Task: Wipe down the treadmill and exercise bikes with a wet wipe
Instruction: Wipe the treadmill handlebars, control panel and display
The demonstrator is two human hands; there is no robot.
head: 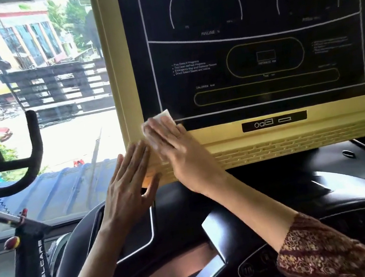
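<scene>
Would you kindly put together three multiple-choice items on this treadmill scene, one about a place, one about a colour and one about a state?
1. Where on the display panel is the wet wipe pressed?
A) top right corner
B) lower left corner
C) centre

2. What colour is the console frame?
A) red
B) pale yellow
C) blue

3. How is the left hand?
A) flat, fingers straight
B) clenched in a fist
C) pinching the wet wipe

Answers: B, the right hand presses it at that corner; B, the surround looks yellowish; A, its fingers are straight at the frame's edge.
</scene>
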